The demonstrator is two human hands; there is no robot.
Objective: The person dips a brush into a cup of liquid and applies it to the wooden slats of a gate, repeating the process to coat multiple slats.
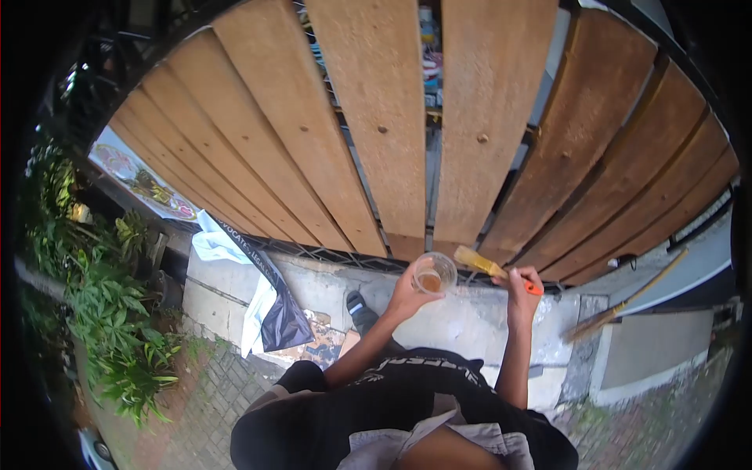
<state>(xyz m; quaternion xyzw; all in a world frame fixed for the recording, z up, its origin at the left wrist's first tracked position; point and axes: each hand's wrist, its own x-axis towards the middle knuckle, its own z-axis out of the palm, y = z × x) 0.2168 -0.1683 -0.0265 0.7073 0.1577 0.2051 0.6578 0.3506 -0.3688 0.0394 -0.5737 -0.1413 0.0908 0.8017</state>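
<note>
A clear plastic cup (435, 272) with some brownish liquid at its bottom is held in my left hand (407, 296), fingers wrapped round its side. My right hand (523, 288) grips a paintbrush (479, 262) by its orange handle. The pale yellowish bristles point left toward the cup, a short gap away from its rim. Both hands are just in front of the lower ends of the wooden slats (384, 141). Slats on the right look darker and wetter than the lighter ones at the left and middle.
A broom (623, 307) leans at the right by a concrete block (654, 352). Black and white sheeting (282, 313) lies on the pavement at left, near green plants (117, 313). A printed banner (145, 176) hangs behind. One foot (357, 304) shows below the slats.
</note>
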